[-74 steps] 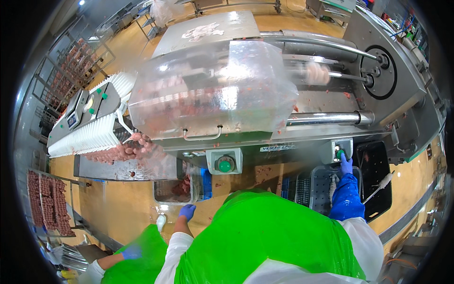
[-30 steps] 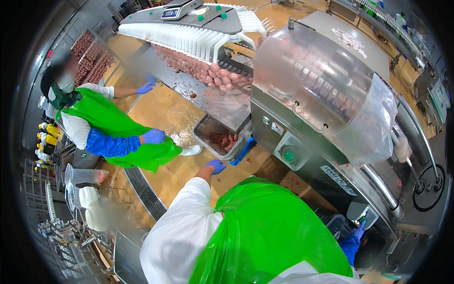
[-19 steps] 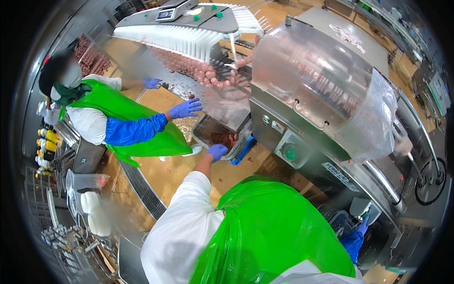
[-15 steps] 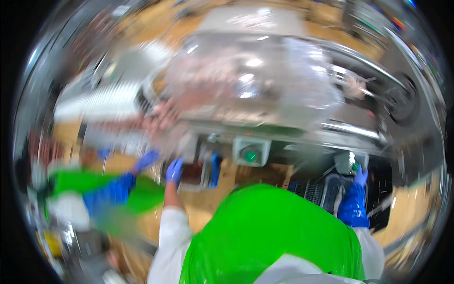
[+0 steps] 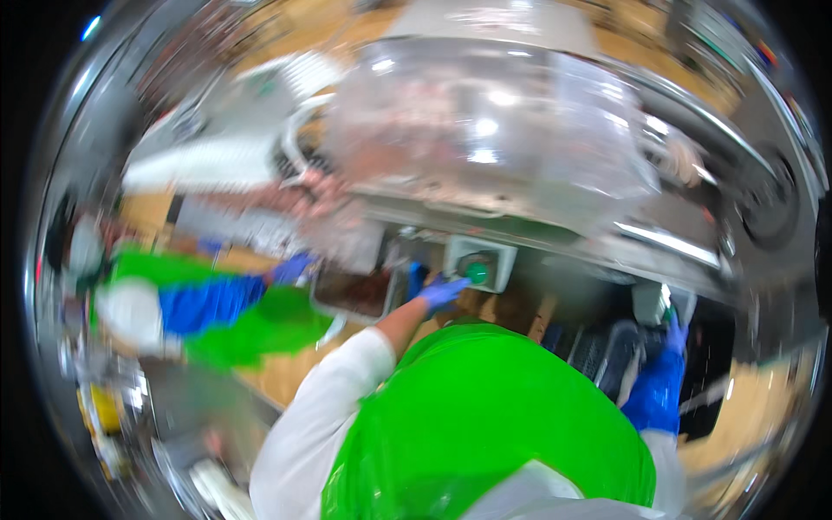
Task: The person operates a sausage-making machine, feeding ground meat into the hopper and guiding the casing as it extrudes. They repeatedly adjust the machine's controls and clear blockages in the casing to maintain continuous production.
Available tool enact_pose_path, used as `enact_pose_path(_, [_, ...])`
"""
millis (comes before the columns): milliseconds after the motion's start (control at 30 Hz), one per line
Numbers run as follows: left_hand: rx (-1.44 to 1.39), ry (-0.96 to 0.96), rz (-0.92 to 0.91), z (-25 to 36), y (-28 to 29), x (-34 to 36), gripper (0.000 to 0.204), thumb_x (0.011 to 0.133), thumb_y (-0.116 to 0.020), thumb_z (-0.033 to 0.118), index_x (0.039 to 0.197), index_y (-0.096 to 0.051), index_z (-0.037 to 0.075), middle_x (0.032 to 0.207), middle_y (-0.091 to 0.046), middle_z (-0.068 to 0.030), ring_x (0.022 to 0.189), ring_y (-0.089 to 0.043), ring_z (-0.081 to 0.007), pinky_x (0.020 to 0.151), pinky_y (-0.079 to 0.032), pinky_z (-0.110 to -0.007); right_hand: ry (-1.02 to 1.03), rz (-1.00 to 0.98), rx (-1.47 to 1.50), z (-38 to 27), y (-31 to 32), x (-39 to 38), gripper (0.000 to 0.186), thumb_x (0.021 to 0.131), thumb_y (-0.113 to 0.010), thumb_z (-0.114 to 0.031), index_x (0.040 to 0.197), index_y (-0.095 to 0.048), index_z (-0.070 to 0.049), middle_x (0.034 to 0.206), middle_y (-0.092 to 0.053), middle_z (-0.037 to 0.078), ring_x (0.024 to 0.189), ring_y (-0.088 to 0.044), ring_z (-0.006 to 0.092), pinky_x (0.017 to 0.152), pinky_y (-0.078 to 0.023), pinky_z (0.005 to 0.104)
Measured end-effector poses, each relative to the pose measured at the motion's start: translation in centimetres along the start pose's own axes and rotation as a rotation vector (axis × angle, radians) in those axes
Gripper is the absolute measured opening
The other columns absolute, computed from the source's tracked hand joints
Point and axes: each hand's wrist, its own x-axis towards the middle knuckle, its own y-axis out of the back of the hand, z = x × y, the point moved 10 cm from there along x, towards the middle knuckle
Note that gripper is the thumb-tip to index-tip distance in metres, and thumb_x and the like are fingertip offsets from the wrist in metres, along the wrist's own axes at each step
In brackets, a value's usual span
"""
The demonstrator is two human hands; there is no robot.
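Observation:
My left hand, in a purple-blue glove, has its fingers stretched toward a white box with a round green button. Whether the fingertips touch the box is unclear. At the far right, my right hand, gloved alike with a blue sleeve cover on the forearm, is up against a second white box with a bit of green on it. Motion blur hides how its fingers lie. Behind the boxes stands a machine with a large clear cover, pinkish pieces showing dimly through it.
To my left a co-worker in a green apron reaches a gloved hand toward a metal tray of dark reddish contents. Pinkish meat-like pieces lie by a ribbed white conveyor. Black bins stand at my right.
My left hand has moved right, from beside the tray to the white box with the green button. My right hand stays by its box. The whole view has shifted slightly.

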Motion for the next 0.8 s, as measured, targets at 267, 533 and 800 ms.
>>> enact_pose_path(267, [-0.426,-0.045,0.276,1.2,-2.6,-1.3,0.095,0.075,-0.085,0.043,0.146,-0.031,0.011,0.133,-0.051,-0.0118,0.116,-0.057,-0.027,0.088,-0.056,-0.05,-0.187,-0.03,-0.116,2.3,2.5,1.6,0.071,0.095,-0.065,-0.04,0.155,-0.03,-0.025,0.152,-0.034,0.011,0.137,-0.039,0.0309,0.098,-0.042,0.0478])
enact_pose_path(533, [-0.42,-0.078,0.275,1.6,-2.5,-2.0,0.113,0.069,-0.087,0.051,0.151,-0.023,0.008,0.148,-0.039,-0.0159,0.126,-0.05,-0.0338,0.096,-0.05,-0.054,-0.191,-0.027,-0.117,2.7,1.5,1.7,0.086,0.089,-0.07,-0.052,0.156,-0.024,-0.025,0.153,-0.035,0.009,0.141,-0.036,0.0349,0.1,-0.039,0.0477])
enact_pose_path(800, [-0.446,-0.079,0.063,1.8,-4.9,0.1,0.073,0.09,-0.065,0.051,0.15,-0.037,0.019,0.15,-0.041,-0.0076,0.137,-0.04,-0.0283,0.108,-0.039,-0.049,0.43,-0.424,-0.697,2.5,3.7,1.8,0.067,0.089,-0.065,-0.014,0.151,-0.039,-0.017,0.151,-0.04,0.01,0.131,-0.047,0.0291,0.105,-0.042,0.0398])
